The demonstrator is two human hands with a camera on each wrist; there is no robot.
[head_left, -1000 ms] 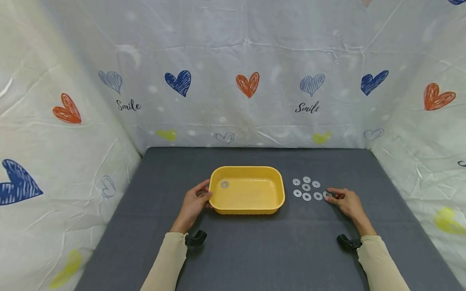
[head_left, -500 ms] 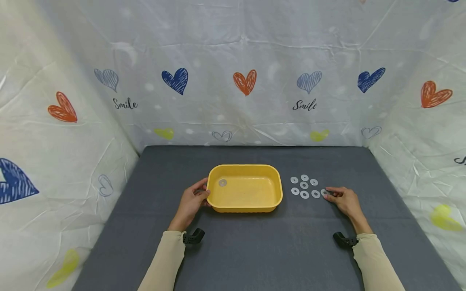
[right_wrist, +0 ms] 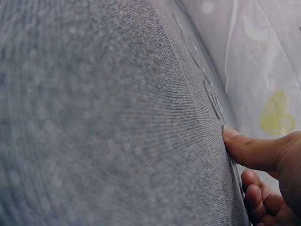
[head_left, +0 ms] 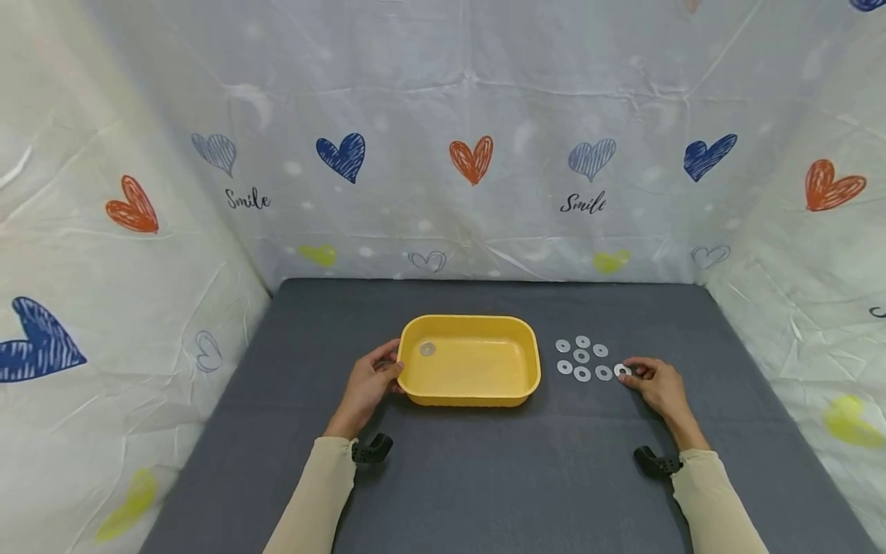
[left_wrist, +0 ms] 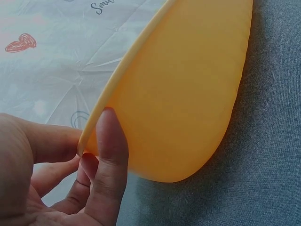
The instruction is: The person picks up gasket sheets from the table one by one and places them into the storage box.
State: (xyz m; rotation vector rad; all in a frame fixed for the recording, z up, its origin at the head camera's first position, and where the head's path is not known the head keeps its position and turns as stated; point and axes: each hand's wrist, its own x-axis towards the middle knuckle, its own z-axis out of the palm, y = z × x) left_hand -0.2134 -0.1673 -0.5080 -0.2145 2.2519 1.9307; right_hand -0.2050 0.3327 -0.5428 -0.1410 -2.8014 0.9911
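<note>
While the left hand (head_left: 365, 385) grips the near end of its side of the tray (head_left: 484, 365), the right hand (head_left: 661, 387) pinches the end washer (head_left: 617, 371) between thumb and forefinger. The tray is yellow, oblong with rounded corners, and sits about mid-surface; the left thumb lies over its rim with the other fingers at the outside of the wall, as the left wrist view shows close up. Inside it, toward the far left corner, lies one loose washer (head_left: 423, 350). The pinched one is at the right end of the near row, well apart from the tray; whether it is clear of the dark grey surface (head_left: 498, 477) cannot be told. Seven more flat grey washers (head_left: 576, 356) lie between the tray and the right hand, close together but mostly apart. In the right wrist view they show edge-on, as thin slivers beyond the thumb. Both arms wear pale sleeves (head_left: 311, 492), with a black device (head_left: 374, 448) at each wrist. Behind the surface and along both sides hangs a whitish sheet (head_left: 415, 100) printed with blue, orange and yellow hearts (head_left: 473, 160).
</note>
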